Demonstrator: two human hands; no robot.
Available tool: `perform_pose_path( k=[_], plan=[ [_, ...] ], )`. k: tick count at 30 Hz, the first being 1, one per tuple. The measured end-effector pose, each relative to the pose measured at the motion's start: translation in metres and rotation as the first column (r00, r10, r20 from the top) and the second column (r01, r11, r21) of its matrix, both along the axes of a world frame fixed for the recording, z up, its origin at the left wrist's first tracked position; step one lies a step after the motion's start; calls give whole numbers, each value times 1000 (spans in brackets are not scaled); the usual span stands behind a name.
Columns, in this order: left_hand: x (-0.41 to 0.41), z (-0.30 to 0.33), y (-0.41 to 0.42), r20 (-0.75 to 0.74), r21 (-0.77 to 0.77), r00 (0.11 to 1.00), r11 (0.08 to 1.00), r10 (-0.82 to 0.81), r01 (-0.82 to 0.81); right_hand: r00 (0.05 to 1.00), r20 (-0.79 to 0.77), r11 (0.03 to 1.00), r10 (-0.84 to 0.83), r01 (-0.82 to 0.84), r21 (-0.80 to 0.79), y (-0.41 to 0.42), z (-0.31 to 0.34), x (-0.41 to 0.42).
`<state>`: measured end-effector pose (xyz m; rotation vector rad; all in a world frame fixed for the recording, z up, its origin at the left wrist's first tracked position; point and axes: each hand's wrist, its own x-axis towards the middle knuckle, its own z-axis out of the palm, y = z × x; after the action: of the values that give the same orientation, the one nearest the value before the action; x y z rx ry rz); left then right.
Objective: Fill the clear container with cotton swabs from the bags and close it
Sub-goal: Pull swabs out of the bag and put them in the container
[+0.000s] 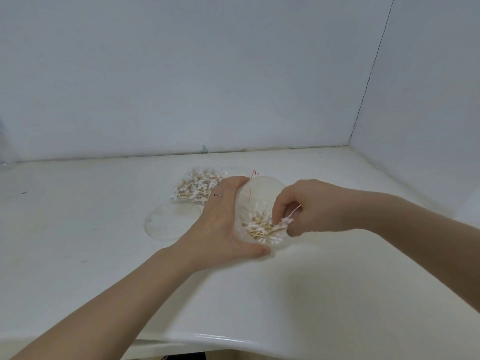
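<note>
Head view: my left hand (223, 219) grips the clear container (262, 211), right hand (309, 206) pinching cotton swabs (262, 228) in; a nudge could scatter them.

Container in the middle of the counter, between two hands

The container (262, 193) stands on the counter (337, 281), with swabs (262, 229) lying in its bottom. The left hand (223, 219) wraps its left side; the right hand (309, 209) is at its right rim, fingers reaching in among the swabs. The lid (168, 220) lies flat on the counter just left of the left hand. A bag of swabs (197, 188) lies behind the lid, left of the container, near the wall (181, 74).
</note>
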<state>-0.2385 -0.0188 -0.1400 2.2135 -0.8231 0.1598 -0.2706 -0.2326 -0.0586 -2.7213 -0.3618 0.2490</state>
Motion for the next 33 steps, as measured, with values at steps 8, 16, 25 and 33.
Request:
perform_pose_path(
  k=[8,16,25,33],
  plan=[
    [-1,3,-3,37,27,999,1000,-11,10,996,15,978,85,-80,-194,1,-3,-17],
    [-1,1,-1,19,32,1000,999,13,-13,992,29,976,125,-118,-184,-2,-12,-22],
    [-3,3,-4,14,31,1000,999,25,-26,976,212,983,-45,4,186,-5,-28,-20],
    [-4,4,-4,29,49,1000,999,4,-5,972,223,995,80,-92,45,-8,-27,-22]
  ],
)
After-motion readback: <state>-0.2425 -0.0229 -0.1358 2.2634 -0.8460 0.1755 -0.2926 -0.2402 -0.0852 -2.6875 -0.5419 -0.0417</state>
